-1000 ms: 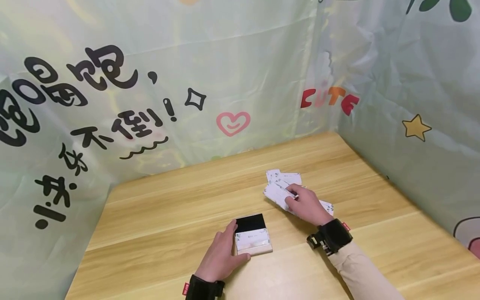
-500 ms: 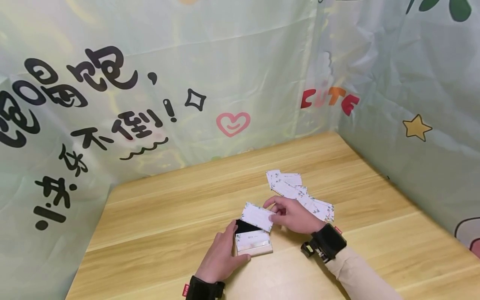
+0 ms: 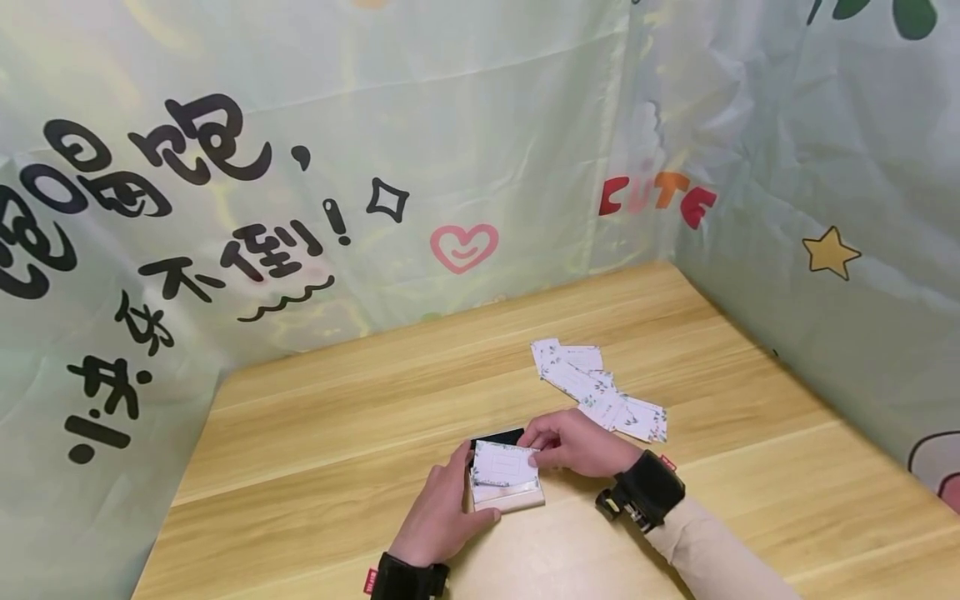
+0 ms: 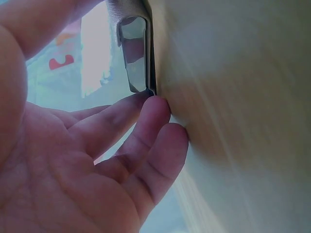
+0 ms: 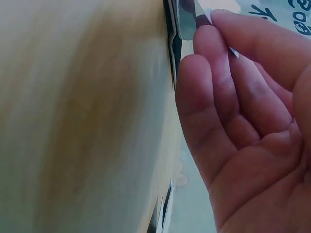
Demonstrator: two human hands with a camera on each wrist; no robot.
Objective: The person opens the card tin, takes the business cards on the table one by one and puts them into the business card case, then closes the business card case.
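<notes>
An open business card case with a black inner lid and a pale, shiny front edge lies on the table. My left hand steadies it, thumb at its near edge and fingers along its left side. In the left wrist view the case's shiny end shows between thumb and fingers. My right hand pinches the right end of a white card with a floral border, over the case. Its corner appears between thumb and fingertips in the right wrist view. Another card in the case is mostly covered.
Several white floral cards lie overlapping on the wooden table, beyond and right of the case. Printed fabric walls stand along the table's back and right edges.
My right hand has taken a card from the spread-out cards and moved it left and nearer, over the case. The card has turned level with the case. My left hand has stayed put.
</notes>
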